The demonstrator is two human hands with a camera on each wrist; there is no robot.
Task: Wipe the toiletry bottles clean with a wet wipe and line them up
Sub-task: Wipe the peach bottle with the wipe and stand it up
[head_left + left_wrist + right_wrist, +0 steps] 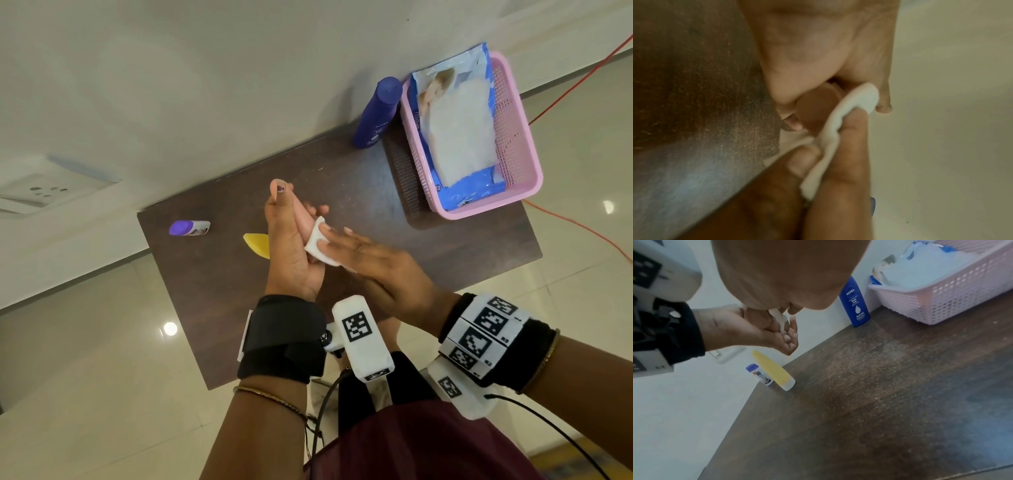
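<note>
A small pink bottle (301, 214) is gripped upright in the left hand (291, 246) at the centre of the head view, above the dark table (445, 246). A folded wet wipe (320, 245) is pressed against its side by the flat, straight fingers of the right hand (373, 260). The grip looks loose in the blurred left wrist view, though this cannot be confirmed. With wet plastic, the bottle could be pushed out sideways and dropped onto the yellow bottle (257, 244) just beside, at centre left.
</note>
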